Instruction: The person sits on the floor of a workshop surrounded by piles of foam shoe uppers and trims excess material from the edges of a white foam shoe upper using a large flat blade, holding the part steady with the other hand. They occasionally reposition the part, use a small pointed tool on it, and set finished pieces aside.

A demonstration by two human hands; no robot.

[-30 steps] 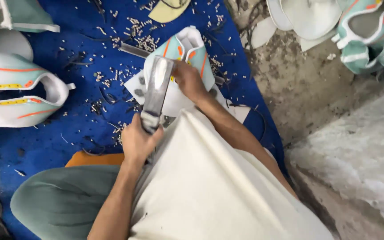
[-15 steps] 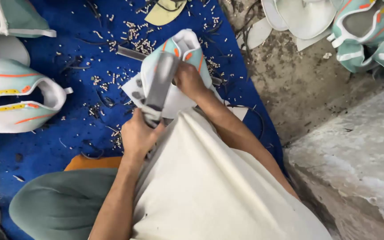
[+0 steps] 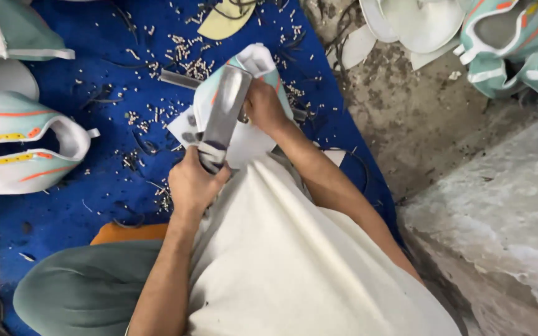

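The left hand [image 3: 192, 183] is clenching the wrapped handle of a flat grey metal blade [image 3: 224, 112] laid across a mint-and-white shoe upper [image 3: 250, 68], which the right hand [image 3: 264, 107] is gripping closed, steadying it above the blue mat [image 3: 94, 205].

Shoe upper [image 3: 23, 146] on blue mat [image 3: 94, 205]

Two hands [image 3: 191, 186], one flat metal tool [image 3: 222, 115], one held shoe upper [image 3: 253, 68], one yellow insole [image 3: 222, 22].
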